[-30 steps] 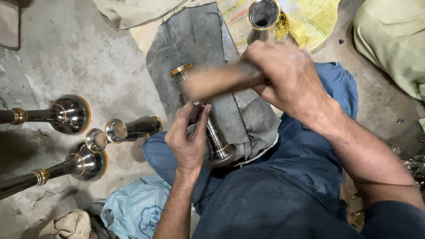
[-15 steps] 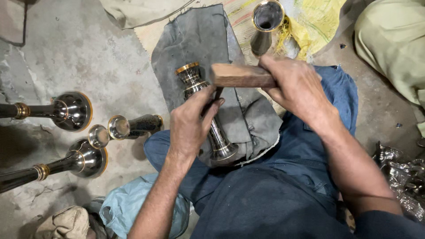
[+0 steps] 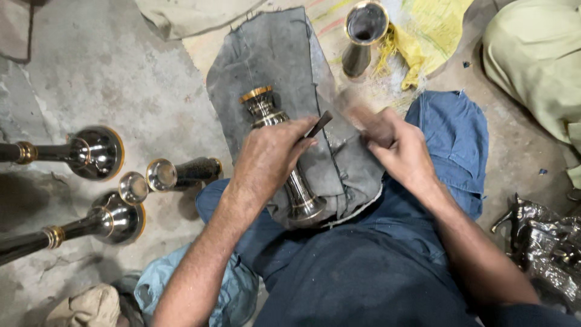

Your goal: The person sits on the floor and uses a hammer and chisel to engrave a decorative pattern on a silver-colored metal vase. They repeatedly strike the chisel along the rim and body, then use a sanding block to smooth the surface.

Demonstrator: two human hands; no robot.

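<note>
Left hand (image 3: 269,154) closed over polished metal stem (image 3: 284,157) and thin dark tool (image 3: 319,124) on grey cloth (image 3: 272,66) across lap; right hand (image 3: 399,148) gripping blurred wooden block (image 3: 363,115).

Loads of stuff lying around on the concrete floor (image 3: 91,66): three shiny metal trumpet-shaped pieces (image 3: 91,152) off to the left, another flared metal cup (image 3: 362,33) up top on a yellow sack (image 3: 433,27), plus crumpled silver scrap (image 3: 544,242) bottom right.
</note>
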